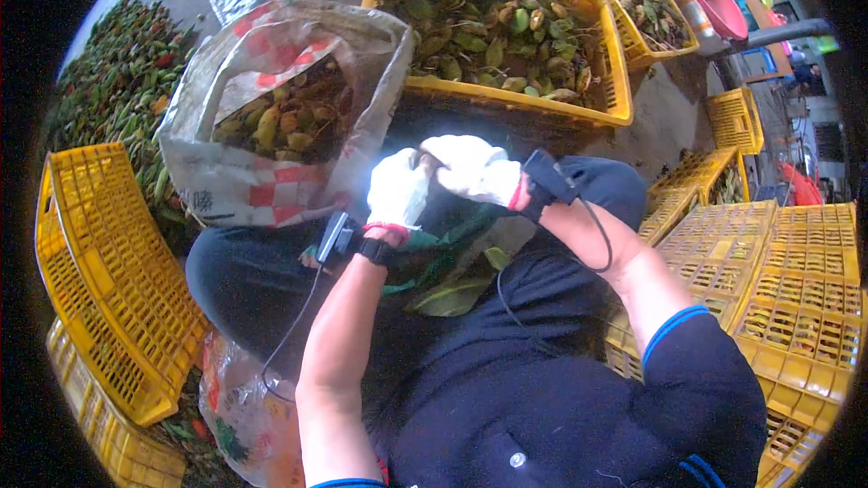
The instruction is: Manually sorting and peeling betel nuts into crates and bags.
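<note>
Two white-gloved hands met above the person's legs point(244, 276), the left hand point(398, 188) and the right hand point(472, 168) both with fingers curled inward. What looked like a small brownish piece point(429, 162) sat between their tips; glare and blur left it impossible to tell which hand gripped it. That seemed the likeliest slip: glove fabric could dull the pinch and let the piece drop. The open sack point(201, 179) stood at far left, its rim slack, so a knock might have folded it over the pods point(271, 126) inside. A loose cable point(604, 237) looped beside the right forearm point(592, 230) and could have snagged on the far yellow crate point(618, 95) during a long reach.
</note>
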Motion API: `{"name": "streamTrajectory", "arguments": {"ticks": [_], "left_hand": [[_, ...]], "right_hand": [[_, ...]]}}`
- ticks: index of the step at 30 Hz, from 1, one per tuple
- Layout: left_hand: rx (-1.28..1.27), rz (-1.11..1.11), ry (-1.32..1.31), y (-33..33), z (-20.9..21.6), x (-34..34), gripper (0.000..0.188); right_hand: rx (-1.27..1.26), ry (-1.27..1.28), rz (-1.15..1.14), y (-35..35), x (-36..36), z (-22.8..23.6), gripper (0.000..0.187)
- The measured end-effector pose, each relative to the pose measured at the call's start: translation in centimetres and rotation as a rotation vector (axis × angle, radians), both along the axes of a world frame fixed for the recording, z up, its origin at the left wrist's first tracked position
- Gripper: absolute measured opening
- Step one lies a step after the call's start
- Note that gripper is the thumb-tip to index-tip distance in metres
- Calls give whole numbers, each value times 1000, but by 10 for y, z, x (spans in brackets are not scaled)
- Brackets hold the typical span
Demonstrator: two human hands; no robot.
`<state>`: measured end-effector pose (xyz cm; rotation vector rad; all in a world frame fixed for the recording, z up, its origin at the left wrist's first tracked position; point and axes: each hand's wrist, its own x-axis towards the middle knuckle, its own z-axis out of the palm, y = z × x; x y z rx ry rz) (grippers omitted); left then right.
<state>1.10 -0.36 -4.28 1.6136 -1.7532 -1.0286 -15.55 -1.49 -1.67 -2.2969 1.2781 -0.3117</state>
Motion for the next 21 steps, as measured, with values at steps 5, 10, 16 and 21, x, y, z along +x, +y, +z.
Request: {"name": "streamTrajectory", "arguments": {"ticks": [5, 10, 16, 21], "left_hand": [[-97, -29, -198, -2, 24, -11, 26], [-33, 115, -27, -20, 57, 15, 17], [-246, 423, 147, -53, 67, 68, 23], [-308, 541, -48, -60, 56, 70, 51]], "right_hand": [[-121, -175, -91, 2, -16, -31, 40], [557, -181, -259, -18, -23, -8, 47], [40, 39, -164, -86, -63, -7, 42], [-118, 79, -721, -156, -123, -8, 42]]}}
